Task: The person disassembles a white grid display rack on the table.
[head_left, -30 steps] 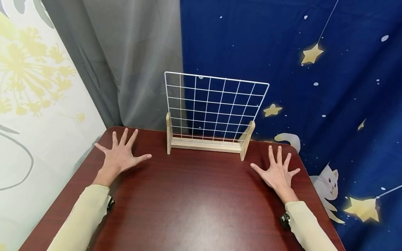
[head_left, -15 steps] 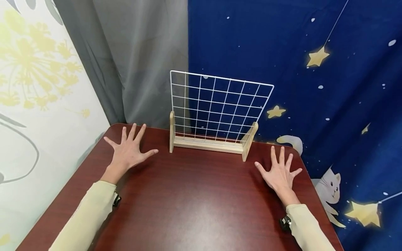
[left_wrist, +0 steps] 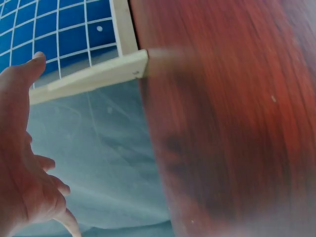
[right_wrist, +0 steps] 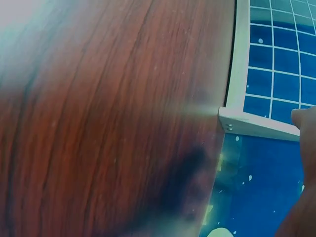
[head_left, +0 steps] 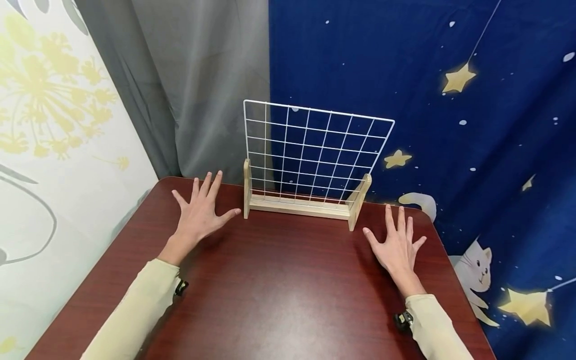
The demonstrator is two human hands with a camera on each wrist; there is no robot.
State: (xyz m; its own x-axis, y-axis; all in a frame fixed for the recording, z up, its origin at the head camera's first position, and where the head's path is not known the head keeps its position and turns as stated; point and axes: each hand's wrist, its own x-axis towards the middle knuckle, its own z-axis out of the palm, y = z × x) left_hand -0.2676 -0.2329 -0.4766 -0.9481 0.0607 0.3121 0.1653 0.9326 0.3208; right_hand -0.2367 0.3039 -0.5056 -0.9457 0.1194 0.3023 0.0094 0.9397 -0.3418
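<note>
A white wire grid panel [head_left: 315,145] stands upright in a pale wooden stand [head_left: 297,206] near the table's back edge. To its left, my left hand [head_left: 200,212] is spread with straight fingers, its thumb pointing toward the stand's left foot. My right hand [head_left: 397,247] is spread in the same way on the right, thumb close to the right wooden foot [head_left: 360,200]. Neither hand holds anything. In the left wrist view the left thumb [left_wrist: 27,69] overlaps the wooden side piece [left_wrist: 94,76]. Only the thumb side of the right hand [right_wrist: 306,148] shows in the right wrist view.
The dark red wooden table [head_left: 270,285] has rounded back corners. Behind it hang a grey curtain [head_left: 216,90] and a blue curtain [head_left: 351,60] printed with stars and a white cat. A white patterned wall [head_left: 67,175] runs along the left.
My left hand has moved right, closer to the stand. The right hand has shifted slightly left over the last half second. The head view has swung a little, and the grid stands as before.
</note>
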